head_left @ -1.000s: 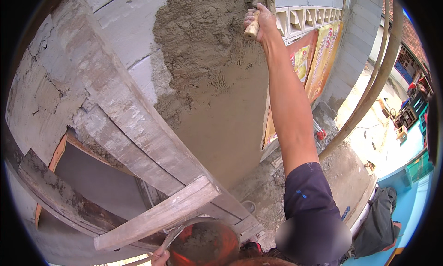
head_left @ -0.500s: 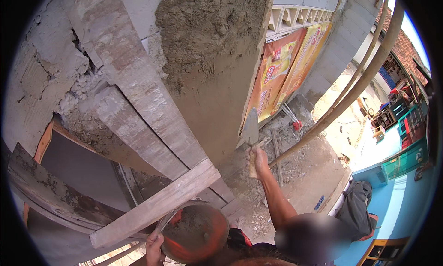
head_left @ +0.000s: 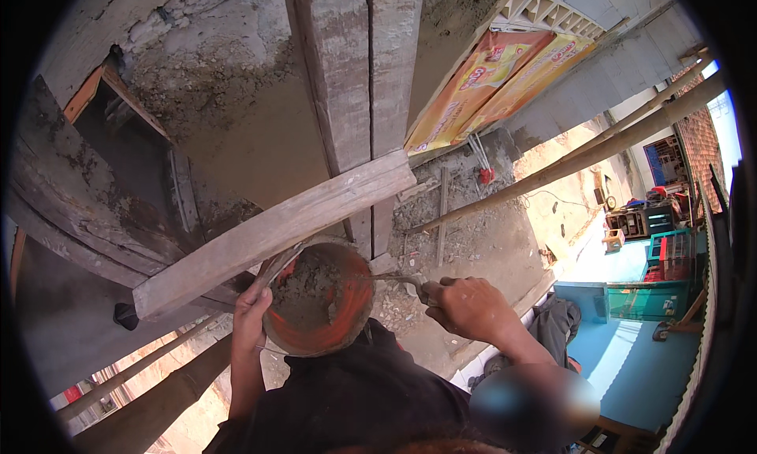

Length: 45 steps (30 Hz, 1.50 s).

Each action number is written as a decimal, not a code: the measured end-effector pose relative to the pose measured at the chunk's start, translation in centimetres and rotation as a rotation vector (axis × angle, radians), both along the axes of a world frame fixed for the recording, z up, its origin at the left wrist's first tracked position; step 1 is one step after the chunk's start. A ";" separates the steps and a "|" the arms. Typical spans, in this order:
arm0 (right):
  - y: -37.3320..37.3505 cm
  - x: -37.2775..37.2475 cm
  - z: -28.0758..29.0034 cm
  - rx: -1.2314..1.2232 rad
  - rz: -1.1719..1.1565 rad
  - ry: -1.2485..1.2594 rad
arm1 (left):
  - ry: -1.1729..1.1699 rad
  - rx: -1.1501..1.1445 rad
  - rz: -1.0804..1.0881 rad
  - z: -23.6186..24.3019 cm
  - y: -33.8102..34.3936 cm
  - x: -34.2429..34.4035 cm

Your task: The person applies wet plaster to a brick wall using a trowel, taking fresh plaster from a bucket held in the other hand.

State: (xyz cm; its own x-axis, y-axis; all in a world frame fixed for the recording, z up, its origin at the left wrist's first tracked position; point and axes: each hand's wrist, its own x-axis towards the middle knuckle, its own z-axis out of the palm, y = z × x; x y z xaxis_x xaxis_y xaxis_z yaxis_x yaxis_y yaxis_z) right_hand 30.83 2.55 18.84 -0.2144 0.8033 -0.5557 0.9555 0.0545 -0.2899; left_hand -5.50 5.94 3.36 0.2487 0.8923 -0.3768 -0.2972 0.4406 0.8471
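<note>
Below me, my left hand (head_left: pixel 252 306) grips the left rim of an orange, mortar-smeared bucket (head_left: pixel 356 328). Grey wet mortar (head_left: pixel 309 279) lies inside it. My right hand (head_left: pixel 471 306) is closed round the handle of a trowel (head_left: pixel 413 281). Its blade reaches over the bucket's right rim into the opening, at the mortar. A wooden crosspiece (head_left: pixel 276 229) runs just beyond the bucket, close to my left hand. Behind it stand two weathered planks (head_left: pixel 371 83), side by side.
Smooth wet plaster (head_left: pixel 260 150) covers the wall behind the planks. A bamboo pole (head_left: pixel 552 170) slants across the right. Far below, rubble and a loose wooden strip (head_left: pixel 442 217) lie on the ground. An orange-yellow banner (head_left: pixel 489 91) hangs by the wall; a dark curved beam (head_left: pixel 71 194) is at left.
My right hand has brought the trowel from beside the plastered wall back and down to the bucket. The view has swung left and downward. My left hand still holds the bucket.
</note>
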 end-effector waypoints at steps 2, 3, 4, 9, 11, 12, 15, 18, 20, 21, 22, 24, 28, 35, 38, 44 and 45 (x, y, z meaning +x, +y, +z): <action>-0.5 -2.5 -6.7 0.227 0.101 -0.048 | -0.111 0.013 -0.062 0.4 1.0 1.9; -0.6 -4.8 -8.0 0.288 0.196 -0.139 | -0.095 0.033 -0.047 2.0 1.0 2.6; -1.3 -6.1 -10.6 0.433 0.238 -0.107 | -0.038 0.132 -0.032 2.3 0.8 2.9; -2.0 -6.8 -8.3 0.115 0.446 0.091 | -0.004 0.156 -0.040 0.5 -0.4 1.5; -0.4 -5.9 -8.0 0.362 0.314 0.057 | 0.010 0.194 -0.029 0.7 -0.8 1.5; -0.7 -6.2 -8.3 0.294 0.311 0.041 | 0.017 0.210 -0.021 0.7 -1.2 1.7; -3.1 -7.1 -10.7 0.102 0.350 0.061 | 0.021 0.208 -0.030 0.4 -1.8 2.5; -2.7 -5.7 -11.9 -0.128 0.469 0.213 | -0.040 0.177 0.022 2.9 -2.5 4.7; -2.8 -4.4 -15.1 -0.260 0.453 0.550 | 0.051 0.242 0.006 2.1 -2.5 4.5; -2.0 -4.1 -13.5 -0.455 0.261 0.656 | 0.098 0.278 -0.008 2.1 -2.3 4.4; -1.7 -3.8 -12.8 -0.649 0.061 0.748 | 0.144 0.313 -0.023 2.2 -2.0 4.5; -2.8 -2.5 -12.8 -0.725 -0.028 0.868 | 0.091 0.270 -0.017 3.2 -2.2 4.9; -2.8 -0.3 -13.2 -0.928 -0.295 1.008 | 0.181 0.251 -0.035 2.7 -1.9 4.7; -3.6 0.1 -12.9 -0.889 -0.518 0.868 | 0.139 0.165 -0.014 3.1 -1.7 4.0; -4.4 0.4 -13.6 -0.883 -0.533 0.940 | 0.129 0.153 -0.008 3.2 -1.5 4.0; -6.9 1.2 -11.2 -0.743 -0.613 1.032 | 0.087 0.101 -0.012 4.5 -1.9 5.0; -7.3 1.9 -11.2 -0.745 -0.622 1.061 | 0.107 0.098 0.003 4.2 -2.1 5.0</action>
State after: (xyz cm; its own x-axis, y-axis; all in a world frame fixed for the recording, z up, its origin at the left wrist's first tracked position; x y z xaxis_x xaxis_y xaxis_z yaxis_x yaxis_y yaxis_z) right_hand 32.72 -4.75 7.62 -0.5146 0.5177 -0.6835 0.0855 -0.7622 -0.6417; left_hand -0.48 3.88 7.54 0.2093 0.9267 -0.3122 -0.2043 0.3537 0.9128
